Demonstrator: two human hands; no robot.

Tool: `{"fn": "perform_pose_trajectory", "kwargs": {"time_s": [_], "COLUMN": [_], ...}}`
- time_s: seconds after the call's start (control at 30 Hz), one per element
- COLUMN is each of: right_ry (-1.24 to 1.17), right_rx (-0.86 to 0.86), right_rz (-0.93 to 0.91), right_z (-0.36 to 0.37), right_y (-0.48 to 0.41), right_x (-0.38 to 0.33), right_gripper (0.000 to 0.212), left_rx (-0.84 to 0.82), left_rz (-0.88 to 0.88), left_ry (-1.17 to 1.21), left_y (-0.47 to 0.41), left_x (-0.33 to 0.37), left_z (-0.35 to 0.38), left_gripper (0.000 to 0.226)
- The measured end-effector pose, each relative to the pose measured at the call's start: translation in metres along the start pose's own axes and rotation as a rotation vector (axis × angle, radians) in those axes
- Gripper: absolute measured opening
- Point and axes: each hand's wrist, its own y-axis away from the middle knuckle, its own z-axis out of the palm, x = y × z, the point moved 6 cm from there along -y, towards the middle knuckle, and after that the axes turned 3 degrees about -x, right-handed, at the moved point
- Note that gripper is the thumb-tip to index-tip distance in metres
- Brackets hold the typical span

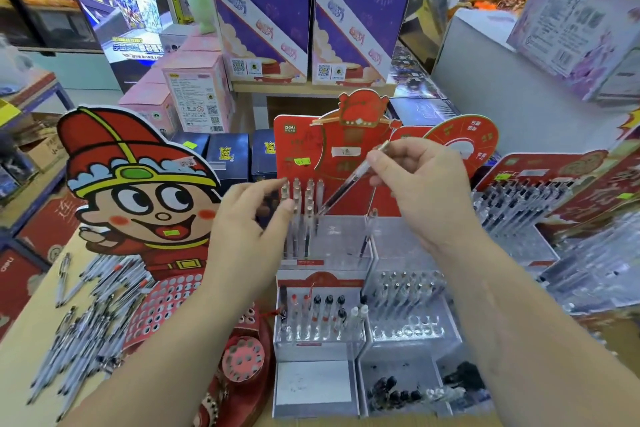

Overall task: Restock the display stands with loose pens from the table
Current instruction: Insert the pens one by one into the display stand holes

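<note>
Right hand (420, 180) fingers (377, 159) pinch pen (349, 180): tilted, tip down over back tier of clear display stand (343, 239). Left hand (249, 218) fingers (277, 185) half-curled against upright pens (303, 198) there (blurred; cannot tell if gripping). Loose pens (93, 305) heaped at left on table (24, 350). Cartoon cardboard figure (138, 191) beside stand; purple boxes (346, 24) on shelf (311, 88) behind.
</note>
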Motion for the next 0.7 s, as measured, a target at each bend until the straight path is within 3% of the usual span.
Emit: {"fn": "perform_pose_trajectory", "kwargs": {"time_s": [0.13,0.3,0.7], "right_ry": [0.187,0.392,0.598], "right_rx": [-0.032,-0.108,-0.251], "right_rz": [-0.072,-0.095,-0.082], "right_z": [0.01,0.033,0.058], "right_y": [-0.006,-0.006,-0.004], "right_x": [0.011,0.023,0.039], "right_gripper": [0.008,0.007,0.013], "left_rx": [-0.107,-0.109,-0.123], "left_rz": [-0.044,-0.056,-0.039], "left_ry": [0.034,0.044,0.08], "left_y": [0.001,0.0,0.002], "left_x": [-0.013,-0.017,-0.02], "left_z": [0.013,0.017,0.018], "left_gripper": [0.036,0.037,0.035]}}
